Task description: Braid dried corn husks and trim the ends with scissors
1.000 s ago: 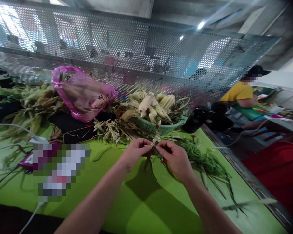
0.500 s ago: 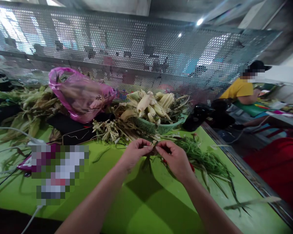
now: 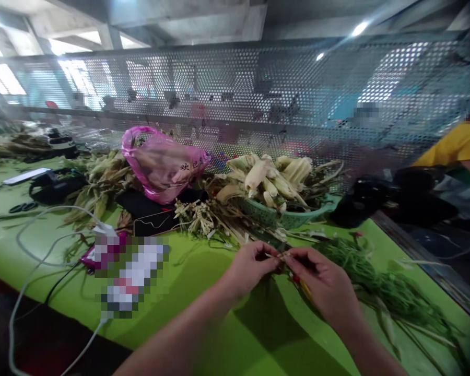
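Note:
My left hand and my right hand meet above the green table, thumbs and fingertips pinched close together. Between them is a small piece of pale dried corn husk, held from both sides; its ends are mostly hidden by my fingers. Partly covered by my right hand, a red and yellow object lies on the table, its kind unclear. Just beyond my hands is a green plastic basket heaped with pale corn husks. A bundle of folded husk pieces lies left of the basket.
A pink plastic bag stands on dark items at the back. Left are a blurred-out phone-like object, white cables and loose husks. Green strands lie right. A perforated metal screen rises behind; a person in yellow is at right.
My view has swung left, so the table's things appear farther right. Both hands still pinch the corn husk, and their fingers have shifted slightly.

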{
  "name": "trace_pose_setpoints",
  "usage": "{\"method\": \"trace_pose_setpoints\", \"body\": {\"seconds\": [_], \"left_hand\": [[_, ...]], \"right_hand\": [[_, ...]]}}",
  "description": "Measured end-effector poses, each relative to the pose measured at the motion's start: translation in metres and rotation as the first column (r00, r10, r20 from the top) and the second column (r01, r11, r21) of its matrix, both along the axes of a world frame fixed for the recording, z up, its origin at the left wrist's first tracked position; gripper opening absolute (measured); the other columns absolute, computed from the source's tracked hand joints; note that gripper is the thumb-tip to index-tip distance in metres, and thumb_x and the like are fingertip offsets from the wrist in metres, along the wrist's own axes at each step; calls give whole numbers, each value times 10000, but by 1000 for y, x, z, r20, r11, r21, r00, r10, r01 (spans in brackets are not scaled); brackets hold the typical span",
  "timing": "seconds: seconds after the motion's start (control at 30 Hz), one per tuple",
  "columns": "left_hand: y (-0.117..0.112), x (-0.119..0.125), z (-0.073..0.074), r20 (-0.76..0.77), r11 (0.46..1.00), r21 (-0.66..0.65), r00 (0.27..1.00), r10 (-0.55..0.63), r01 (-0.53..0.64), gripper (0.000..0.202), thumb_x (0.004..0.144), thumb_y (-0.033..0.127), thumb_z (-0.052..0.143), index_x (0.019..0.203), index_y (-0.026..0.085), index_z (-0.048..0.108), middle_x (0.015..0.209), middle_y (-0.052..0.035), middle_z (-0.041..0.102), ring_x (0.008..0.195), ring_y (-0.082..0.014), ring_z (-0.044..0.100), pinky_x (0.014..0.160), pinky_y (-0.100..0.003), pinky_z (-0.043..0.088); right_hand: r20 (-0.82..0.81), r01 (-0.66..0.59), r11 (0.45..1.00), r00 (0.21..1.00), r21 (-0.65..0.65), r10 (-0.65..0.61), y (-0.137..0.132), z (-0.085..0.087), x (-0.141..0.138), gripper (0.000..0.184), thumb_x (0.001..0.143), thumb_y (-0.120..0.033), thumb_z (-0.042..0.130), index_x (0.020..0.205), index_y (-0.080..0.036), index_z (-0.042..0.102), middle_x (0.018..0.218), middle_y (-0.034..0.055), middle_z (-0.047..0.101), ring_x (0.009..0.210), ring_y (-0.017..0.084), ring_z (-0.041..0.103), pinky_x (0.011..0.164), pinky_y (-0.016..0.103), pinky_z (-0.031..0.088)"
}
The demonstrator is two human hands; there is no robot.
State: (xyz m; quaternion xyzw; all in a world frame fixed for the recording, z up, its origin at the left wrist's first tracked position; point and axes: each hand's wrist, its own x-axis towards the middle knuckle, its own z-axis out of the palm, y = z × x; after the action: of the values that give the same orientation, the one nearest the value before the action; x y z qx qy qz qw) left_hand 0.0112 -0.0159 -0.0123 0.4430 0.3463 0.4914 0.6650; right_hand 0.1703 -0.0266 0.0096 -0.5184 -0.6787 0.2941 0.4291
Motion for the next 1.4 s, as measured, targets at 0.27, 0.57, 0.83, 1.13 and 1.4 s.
{"method": "trace_pose_setpoints", "body": {"seconds": [0.27,0.57,0.83,1.13,1.4], "left_hand": [[-2,-3,4,-148,995,74,987,-57,68,213,764,332,680,796,133,610,707,-9,572,659,-106,502,666,-239,403],[-5,-5,2,-566,888,439,809,157,135,74,798,174,532,731,184,562,732,4,542,708,-137,460,659,-240,341],[-5,-5,9,-359,977,152,929,-88,152,140,825,293,562,822,155,588,735,9,546,684,-121,466,655,-234,367],[-5,-1,2,-390,952,263,920,-41,154,88,765,211,606,836,159,614,799,-11,616,782,-152,536,756,-254,402],[-9,3,10,-348,978,181,937,-36,105,105,761,246,622,801,153,594,738,6,574,703,-125,499,687,-248,403]], "right_hand": [[-17,37,998,999,42,-36,0,1,3,301,792,-498,623,842,-203,660,792,62,673,737,219,593,694,332,482],[-262,-67,967,965,-247,0,4,-8,0,262,774,-435,664,774,-177,620,678,-11,568,606,129,498,576,252,407],[-388,-64,966,921,-249,-39,6,-6,8,257,783,-418,691,816,-174,619,723,-13,559,633,115,480,583,242,406],[-647,-192,911,756,-364,-99,6,-8,5,241,706,-344,768,728,-160,612,628,-26,546,545,83,455,514,208,363],[-633,-173,904,764,-392,-128,4,2,6,259,679,-360,805,802,-183,663,729,3,607,613,99,519,546,204,432]]}}
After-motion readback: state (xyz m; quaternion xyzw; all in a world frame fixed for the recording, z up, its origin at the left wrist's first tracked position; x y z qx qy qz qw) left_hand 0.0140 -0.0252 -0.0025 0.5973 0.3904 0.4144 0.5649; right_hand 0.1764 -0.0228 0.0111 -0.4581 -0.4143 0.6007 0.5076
